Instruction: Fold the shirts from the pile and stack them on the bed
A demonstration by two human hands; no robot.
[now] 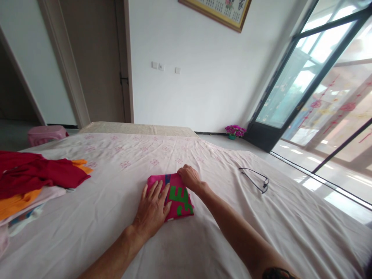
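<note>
A small folded pink garment (177,199) with green print lies in the middle of the bed (116,217). My left hand (152,211) rests flat on its left half, fingers stretched out and slightly apart. My right hand (189,176) sits at the garment's far right corner, fingers curled down onto the edge of the cloth. Whether those fingers pinch the fabric or only press on it is not visible.
A heap of red, orange and pale clothes (31,182) lies at the bed's left edge. A black cable (257,179) lies on the sheet to the right. A pink stool (46,133) stands on the floor at the left; a flower pot (235,131) by the glass door.
</note>
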